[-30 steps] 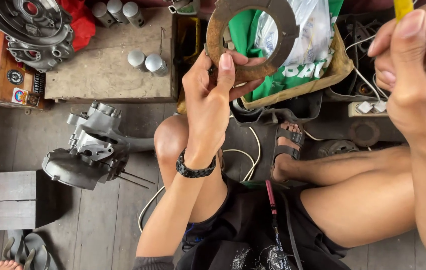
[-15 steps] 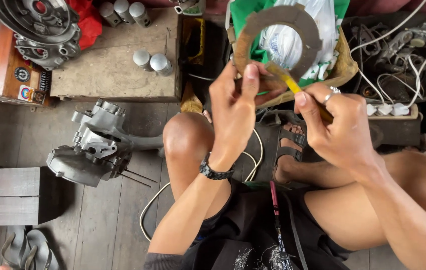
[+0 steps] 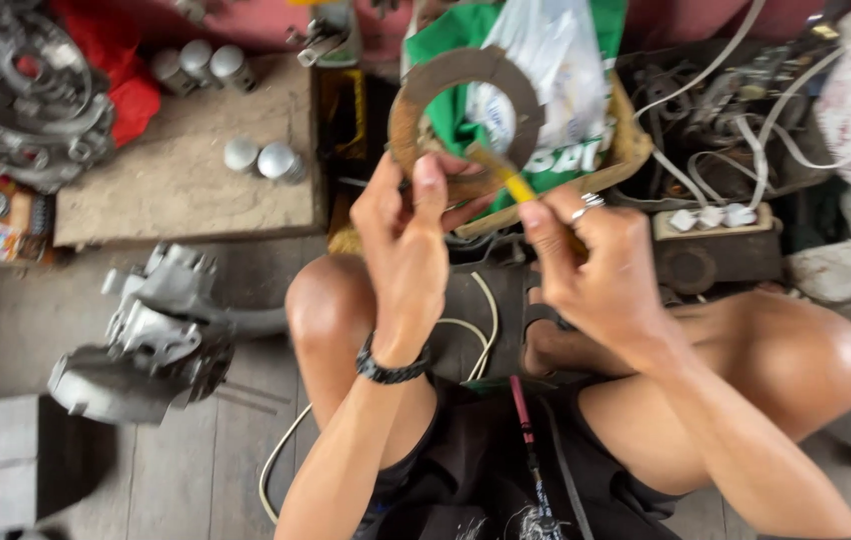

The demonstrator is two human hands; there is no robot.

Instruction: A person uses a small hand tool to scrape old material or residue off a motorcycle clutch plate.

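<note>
My left hand (image 3: 408,240) grips the lower edge of a flat brown ring-shaped plate (image 3: 466,105), holding it upright in front of me. A black bracelet is on that wrist. My right hand (image 3: 596,270), with a ring on one finger, holds a thin yellow-handled tool (image 3: 518,186). The tool's tip rests against the plate's lower right rim. Both hands hover above my bent knees.
A grey engine casing (image 3: 146,335) lies on the wooden floor at left. Several metal cylinders (image 3: 264,158) stand on a board (image 3: 176,180). A green and white plastic bag (image 3: 556,70) sits in a tray behind the plate. Cables and white connectors (image 3: 711,215) are at right.
My right hand came down from the upper right with the yellow tool and brought its tip to the ring plate. The left hand keeps holding the plate.
</note>
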